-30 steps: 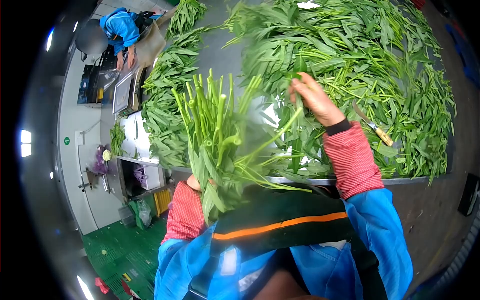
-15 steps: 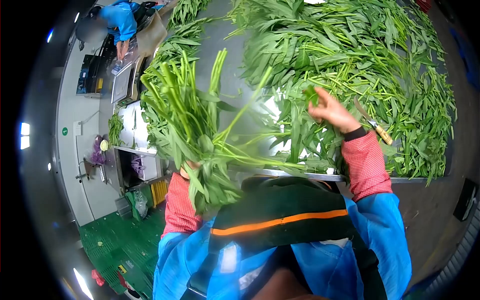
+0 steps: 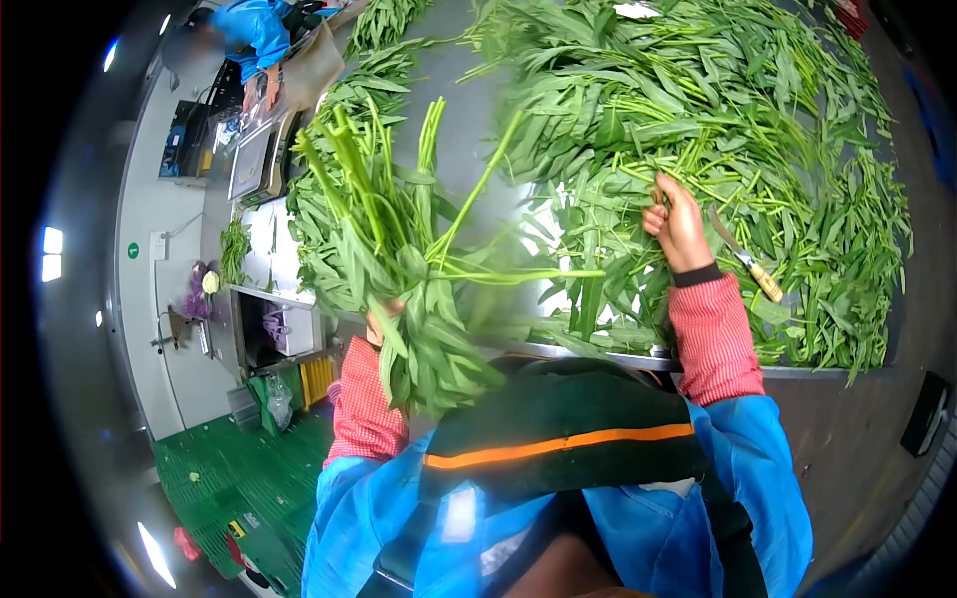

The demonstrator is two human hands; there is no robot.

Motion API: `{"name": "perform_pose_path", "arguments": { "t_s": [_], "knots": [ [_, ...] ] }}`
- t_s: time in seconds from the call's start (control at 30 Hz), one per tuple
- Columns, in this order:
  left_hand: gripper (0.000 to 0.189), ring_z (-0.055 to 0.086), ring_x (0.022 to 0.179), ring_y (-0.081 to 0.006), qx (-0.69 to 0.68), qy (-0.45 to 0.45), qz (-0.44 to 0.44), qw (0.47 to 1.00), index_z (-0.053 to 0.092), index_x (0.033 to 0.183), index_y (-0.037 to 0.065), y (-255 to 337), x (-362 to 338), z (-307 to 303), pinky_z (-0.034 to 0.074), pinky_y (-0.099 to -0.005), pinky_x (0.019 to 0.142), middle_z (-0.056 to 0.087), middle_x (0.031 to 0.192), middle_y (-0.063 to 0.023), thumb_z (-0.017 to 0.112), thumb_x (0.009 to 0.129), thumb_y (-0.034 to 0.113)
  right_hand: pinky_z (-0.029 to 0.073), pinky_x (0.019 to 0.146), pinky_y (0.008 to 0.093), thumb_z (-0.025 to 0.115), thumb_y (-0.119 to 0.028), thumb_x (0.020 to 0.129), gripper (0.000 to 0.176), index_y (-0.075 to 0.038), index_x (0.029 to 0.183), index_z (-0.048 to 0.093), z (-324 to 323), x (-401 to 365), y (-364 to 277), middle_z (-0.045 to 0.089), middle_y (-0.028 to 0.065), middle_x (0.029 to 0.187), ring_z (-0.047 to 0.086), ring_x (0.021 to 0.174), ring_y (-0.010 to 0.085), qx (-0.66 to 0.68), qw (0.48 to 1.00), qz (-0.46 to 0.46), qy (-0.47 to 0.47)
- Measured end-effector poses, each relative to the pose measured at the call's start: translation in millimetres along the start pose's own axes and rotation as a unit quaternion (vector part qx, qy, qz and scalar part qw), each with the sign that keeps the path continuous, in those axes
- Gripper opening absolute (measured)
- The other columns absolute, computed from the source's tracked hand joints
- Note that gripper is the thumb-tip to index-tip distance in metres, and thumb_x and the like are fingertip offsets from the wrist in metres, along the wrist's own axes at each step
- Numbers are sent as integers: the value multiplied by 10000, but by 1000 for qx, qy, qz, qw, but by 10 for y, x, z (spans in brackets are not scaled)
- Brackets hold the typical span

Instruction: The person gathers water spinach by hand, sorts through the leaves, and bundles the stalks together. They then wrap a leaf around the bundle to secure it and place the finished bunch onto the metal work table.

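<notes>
My left hand [image 3: 383,321] is closed around a bunch of water spinach [image 3: 374,224], partly hidden behind its leaves. The cut stems point up and away, one long stem sticks out to the right, and the leaves hang down by my apron. Over the pile of water spinach [image 3: 688,110], my right hand [image 3: 678,224] has its fingers curled in; whether anything small is between them I cannot make out. Just right of that hand, a knife [image 3: 748,258] with a light handle lies on the greens.
More greens [image 3: 329,249] lie along the table's left side, near a weighing scale [image 3: 261,159]. At the upper left another person in a blue jacket [image 3: 261,35] stands with hands near the scale. Green slatted flooring [image 3: 239,478] is at lower left.
My right hand has moved a little right; the leaf piece at its fingertips no longer shows. The bunch in my left hand has shifted slightly, its sideways stems now fewer.
</notes>
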State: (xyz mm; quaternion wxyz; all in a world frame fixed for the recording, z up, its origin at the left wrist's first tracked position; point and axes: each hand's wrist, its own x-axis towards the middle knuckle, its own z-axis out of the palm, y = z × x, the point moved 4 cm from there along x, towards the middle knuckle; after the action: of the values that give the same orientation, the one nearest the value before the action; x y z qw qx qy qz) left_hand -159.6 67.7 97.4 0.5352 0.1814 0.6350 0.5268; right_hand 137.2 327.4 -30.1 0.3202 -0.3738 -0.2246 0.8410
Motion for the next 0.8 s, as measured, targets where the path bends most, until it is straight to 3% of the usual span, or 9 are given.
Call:
{"name": "perform_pose_path", "arguments": {
  "t_s": [0.07,0.2,0.43,0.47,0.57,0.63,0.73,0.77,0.8],
  "knots": [
    [734,575,1127,-235,-8,5,-2,1000,434,1366,42,-32,-21,-5,489,-388,955,554,1270,-96,782,728,146,294,480,227,566,-261,937,205,-116,854,447,233,-257,-64,307,-38,617,336,512,81,-7,1000,19,-6],
    [741,574,1128,-236,-29,15,-10,999,433,1366,42,-121,-84,15,488,-390,956,554,1270,-96,786,722,140,333,491,224,538,-257,947,156,-114,892,511,497,-294,54,526,4,697,441,549,92,-76,987,41,-139],
    [721,567,1124,-211,26,-60,39,997,447,1340,36,40,-34,292,480,-373,947,561,1246,-84,789,707,71,455,596,216,562,-327,952,376,-82,1233,510,904,-283,-84,587,24,940,551,783,71,-115,965,-41,-232],
    [740,563,1101,-184,142,-16,54,988,434,1318,29,77,-13,361,471,-349,933,565,1221,-68,795,672,25,459,615,216,578,-303,939,477,-80,1338,443,955,-291,-110,585,40,1024,556,811,85,-110,953,-60,-275],
    [795,555,1085,-176,244,24,127,961,365,1335,40,-97,93,244,447,-322,942,566,1205,-75,766,650,1,478,641,227,604,-214,917,426,-61,1297,485,1328,-451,-117,586,56,1023,562,774,102,-202,937,-66,-278],
    [791,562,1036,-168,334,82,179,922,349,1349,42,-126,107,190,451,-321,922,572,1153,-79,759,672,31,461,602,209,668,-151,874,266,-55,1110,595,1341,-357,-63,617,3,924,565,743,68,-232,943,-1,-239],
    [748,563,1056,-185,333,63,163,927,370,1329,35,-149,150,148,454,-323,918,576,1161,-99,754,686,46,445,638,192,708,-124,833,124,-43,910,655,1320,-451,-199,625,-26,836,564,718,56,-267,915,-181,-242],
    [738,562,1060,-189,334,56,144,930,377,1322,33,-186,157,125,454,-324,920,576,1160,-102,753,688,46,444,618,191,681,-140,856,107,-52,915,662,1278,-459,-274,624,-22,815,563,698,57,-292,910,-209,-208],
    [727,561,1065,-194,334,49,124,933,383,1316,31,-228,152,113,453,-325,922,577,1159,-105,751,689,45,444,603,192,665,-154,871,114,-52,920,663,1103,-335,-284,622,-20,801,561,685,60,-205,947,-158,-189]
  ]
}}
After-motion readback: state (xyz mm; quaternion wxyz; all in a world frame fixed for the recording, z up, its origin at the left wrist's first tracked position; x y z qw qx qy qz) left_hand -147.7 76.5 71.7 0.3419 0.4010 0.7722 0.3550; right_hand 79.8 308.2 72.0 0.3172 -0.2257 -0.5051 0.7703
